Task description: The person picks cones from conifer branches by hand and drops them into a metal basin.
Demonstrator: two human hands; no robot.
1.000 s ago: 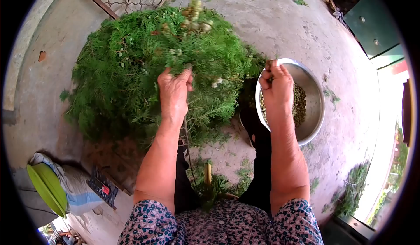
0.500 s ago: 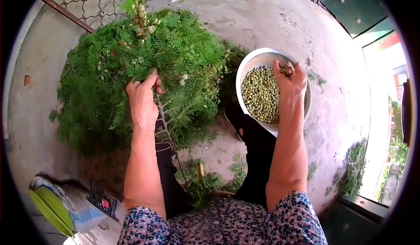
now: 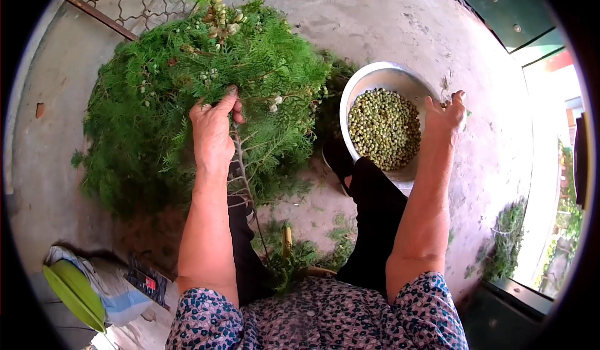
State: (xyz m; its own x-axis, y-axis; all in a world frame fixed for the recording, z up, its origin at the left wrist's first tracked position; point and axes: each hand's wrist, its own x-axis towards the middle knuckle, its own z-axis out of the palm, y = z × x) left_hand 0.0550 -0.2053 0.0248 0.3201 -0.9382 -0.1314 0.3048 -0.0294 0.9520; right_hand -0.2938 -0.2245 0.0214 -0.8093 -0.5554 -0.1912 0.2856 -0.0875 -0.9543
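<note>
My left hand (image 3: 214,125) is closed on a leafy conifer branch (image 3: 244,172), whose bare brown lower stem runs down toward my lap. Pale green and brownish cones (image 3: 222,28) cluster on its sprays. My right hand (image 3: 445,115) is over the right rim of a metal bowl (image 3: 369,74), with its fingers curled and the thumb apart. What lies between those fingers is mostly hidden; only a small brownish bit shows. Many small round green-brown cones (image 3: 384,128) fill the bowl's bottom.
A big heap of cut green branches (image 3: 137,144) lies on the concrete floor ahead to the left. Loose sprigs (image 3: 503,240) are at the right. A metal grate (image 3: 134,0) is at the upper left, a lime-green plastic item (image 3: 75,294) at the lower left.
My right hand has moved right, from above the cones to the bowl's right rim; the brown clump in its fingers is now barely visible. My left hand keeps its hold on the branch.
</note>
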